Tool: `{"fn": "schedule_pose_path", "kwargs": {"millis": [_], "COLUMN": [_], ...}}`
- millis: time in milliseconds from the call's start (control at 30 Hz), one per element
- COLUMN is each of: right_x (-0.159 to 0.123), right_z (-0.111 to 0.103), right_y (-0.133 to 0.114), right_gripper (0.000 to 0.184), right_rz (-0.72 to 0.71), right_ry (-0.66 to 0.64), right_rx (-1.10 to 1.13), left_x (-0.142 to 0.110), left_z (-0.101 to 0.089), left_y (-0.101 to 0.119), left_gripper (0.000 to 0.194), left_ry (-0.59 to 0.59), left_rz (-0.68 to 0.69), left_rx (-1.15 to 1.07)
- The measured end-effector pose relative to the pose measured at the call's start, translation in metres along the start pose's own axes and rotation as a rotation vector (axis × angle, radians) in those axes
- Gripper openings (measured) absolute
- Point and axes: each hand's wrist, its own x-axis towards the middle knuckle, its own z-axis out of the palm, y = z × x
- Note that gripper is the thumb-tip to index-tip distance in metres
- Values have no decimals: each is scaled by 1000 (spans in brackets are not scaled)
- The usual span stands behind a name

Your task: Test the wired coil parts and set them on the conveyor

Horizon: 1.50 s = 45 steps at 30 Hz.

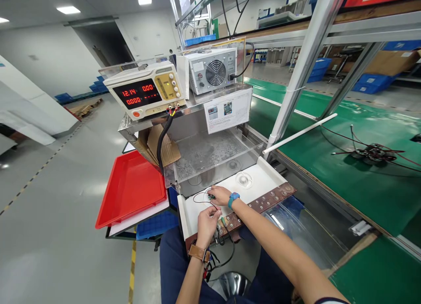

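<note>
My right hand (221, 195), with a blue band on its wrist, is closed on a small green circuit board (211, 196) over the white tray (226, 181). A thin dark wire (194, 198) loops out to the left from the board. My left hand (208, 225), wearing a brown-strapped watch, pinches what looks like the wire's end near the tray's front edge. Along that edge runs a brown strip (272, 196) with rows of metal studs. A green-handled plug or clip (223, 222) sits on the strip beside my left hand, with black cables hanging below.
Behind the tray, a metal shelf holds a power supply (144, 91) reading 12.14 and a grey fan-cooled unit (213, 72). To the left is a red tray (134, 185). A green bench (362, 190) with a wire bundle (373, 153) lies right.
</note>
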Motion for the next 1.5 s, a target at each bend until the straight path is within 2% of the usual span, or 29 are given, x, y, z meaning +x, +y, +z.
{"fn": "schedule_pose_path", "kwargs": {"millis": [967,1500], "right_x": [-1,-1], "right_z": [-8,-4], "right_y": [-5,-11], "right_gripper": [20,22], "right_rz": [14,29], "right_ry": [-20,16], "right_rx": [6,53], "left_x": [0,-1], "left_z": [2,3], "left_y": [-6,-9], "left_gripper": [23,16], "left_ry": [-15,27], "left_rz": [5,17], "left_rx": [7,-33]}}
